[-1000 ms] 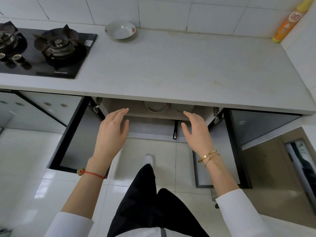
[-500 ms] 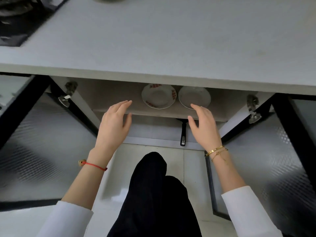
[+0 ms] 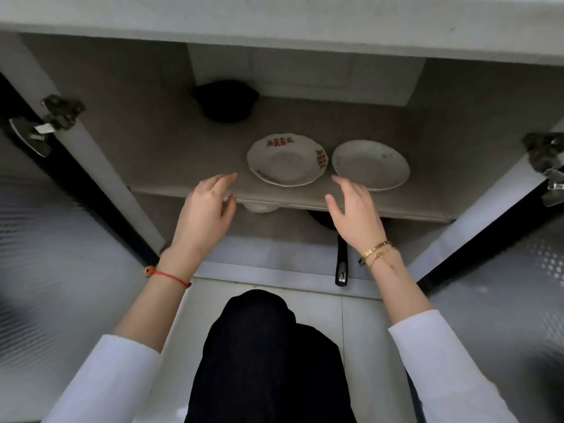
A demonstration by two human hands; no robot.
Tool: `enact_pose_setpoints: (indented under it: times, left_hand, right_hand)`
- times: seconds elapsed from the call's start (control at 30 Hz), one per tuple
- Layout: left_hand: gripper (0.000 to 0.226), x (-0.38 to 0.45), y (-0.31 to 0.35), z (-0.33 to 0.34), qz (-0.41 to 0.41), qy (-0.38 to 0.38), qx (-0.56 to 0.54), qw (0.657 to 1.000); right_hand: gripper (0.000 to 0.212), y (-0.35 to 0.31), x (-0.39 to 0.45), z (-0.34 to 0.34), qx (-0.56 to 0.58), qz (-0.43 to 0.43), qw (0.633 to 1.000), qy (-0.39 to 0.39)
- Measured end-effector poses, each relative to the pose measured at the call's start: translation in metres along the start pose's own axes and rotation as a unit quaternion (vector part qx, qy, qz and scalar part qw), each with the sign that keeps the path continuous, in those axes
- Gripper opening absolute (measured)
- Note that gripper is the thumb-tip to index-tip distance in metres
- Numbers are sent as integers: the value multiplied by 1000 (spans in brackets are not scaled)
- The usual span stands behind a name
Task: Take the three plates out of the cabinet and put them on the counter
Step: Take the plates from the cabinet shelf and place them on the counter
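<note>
Head view shows we have crouched lower, so the cabinet shelf (image 3: 171, 166) now opens up: our left hand (image 3: 204, 213) and right hand (image 3: 355, 215), spread and empty, flank the patterned plate (image 3: 287, 163), the plain plate (image 3: 370, 164) just beyond our right fingertips, none yet on the table.

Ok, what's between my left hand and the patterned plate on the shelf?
Only bare shelf: in the head view, the left hand is short of the patterned plate.
</note>
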State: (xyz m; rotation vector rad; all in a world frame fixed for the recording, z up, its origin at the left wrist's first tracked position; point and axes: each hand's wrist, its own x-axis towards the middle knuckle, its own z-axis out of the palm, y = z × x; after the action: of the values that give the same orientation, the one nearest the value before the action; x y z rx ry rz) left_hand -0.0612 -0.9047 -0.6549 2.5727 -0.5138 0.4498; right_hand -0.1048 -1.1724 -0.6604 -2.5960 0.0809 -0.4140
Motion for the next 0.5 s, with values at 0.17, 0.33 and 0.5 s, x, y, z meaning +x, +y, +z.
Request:
enact_pose_setpoints:
  times: [0.17, 0.33, 0.5]
  left_hand:
    - [39, 26, -4, 10, -12, 8, 7, 1000]
    - [46, 65, -14, 23, -47, -18, -10, 999]
    - [47, 103, -24, 52, -91, -86, -32, 992]
  right_hand:
    - [40, 4, 27, 4, 1, -1, 1000, 15]
    - [44, 4, 58, 18, -13, 12, 1000, 8]
    - [51, 7, 79, 43, -7, 44, 999, -6]
